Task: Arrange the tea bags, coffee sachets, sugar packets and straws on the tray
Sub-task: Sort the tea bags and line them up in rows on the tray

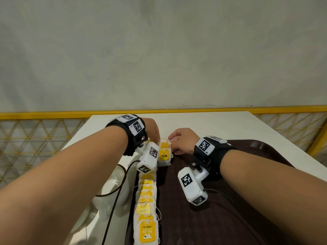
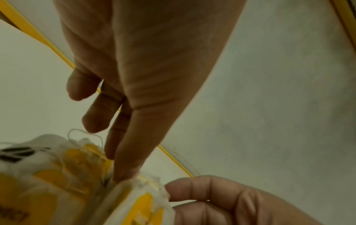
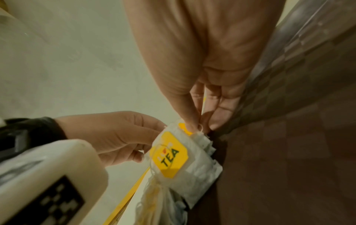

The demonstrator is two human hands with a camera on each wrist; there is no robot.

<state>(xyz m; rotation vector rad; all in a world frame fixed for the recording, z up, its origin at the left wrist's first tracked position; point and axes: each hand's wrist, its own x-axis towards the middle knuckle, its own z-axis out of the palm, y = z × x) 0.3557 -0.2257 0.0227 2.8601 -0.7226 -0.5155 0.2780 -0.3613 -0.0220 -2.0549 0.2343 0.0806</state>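
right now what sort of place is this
Probably a staged recording or work area, not a home kitchen: a plain white table against a bare grey wall, fenced by a yellow metal lattice barrier, with a dark brown serving tray on it.

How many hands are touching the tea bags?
2. The left hand comes from the left and the right hand from the right; both pinch the tea bags at the row's far end, on the tray's left edge.

"tea" on yellow tea bag tag (image 3: 169,154), "connect" on nearest tea bag tag (image 1: 147,233), "r1" on right wrist marker (image 1: 205,146)
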